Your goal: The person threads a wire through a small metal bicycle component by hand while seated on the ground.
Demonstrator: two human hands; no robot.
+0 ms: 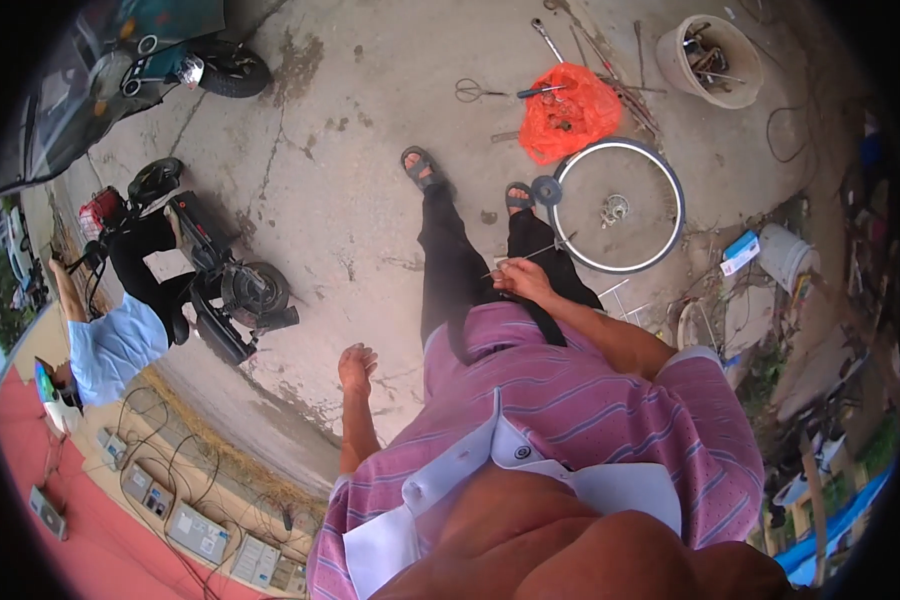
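Note:
I stand on a concrete floor in dark trousers and sandals, with a pink striped shirt at the bottom of the view. My right hand [522, 277] is closed on a thin metal spoke [542, 250] that points toward a bicycle wheel [618, 205] lying flat on the ground just right of my feet. My left hand [356, 367] hangs at my side with fingers loosely curled, holding nothing.
A red plastic bag [568, 110], scissors [478, 92] and wrenches lie beyond the wheel; a bucket of tools [712, 60] stands far right. Another person in a light blue shirt [115, 345] sits on a scooter [220, 285] at left. Chargers and cables [195, 525] line the lower left.

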